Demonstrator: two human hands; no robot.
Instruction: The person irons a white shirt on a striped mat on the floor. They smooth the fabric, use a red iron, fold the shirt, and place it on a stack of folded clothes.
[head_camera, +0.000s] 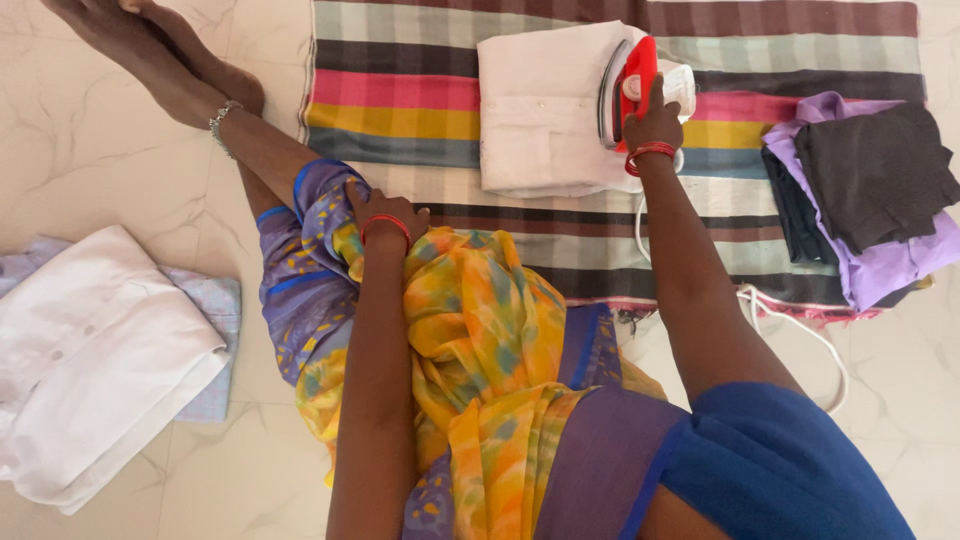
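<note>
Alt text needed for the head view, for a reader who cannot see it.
Seated on a tiled floor, a person's right hand grips a red iron stood on edge on a folded white garment atop a striped cloth. The left hand rests on their knee; folded clothes lie at both sides.

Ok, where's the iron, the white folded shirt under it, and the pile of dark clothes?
iron (632, 75): head view, on its red body.
white folded shirt (540, 110): head view, on its flat middle.
pile of dark clothes (875, 175): head view, on the dark grey top piece.
</note>
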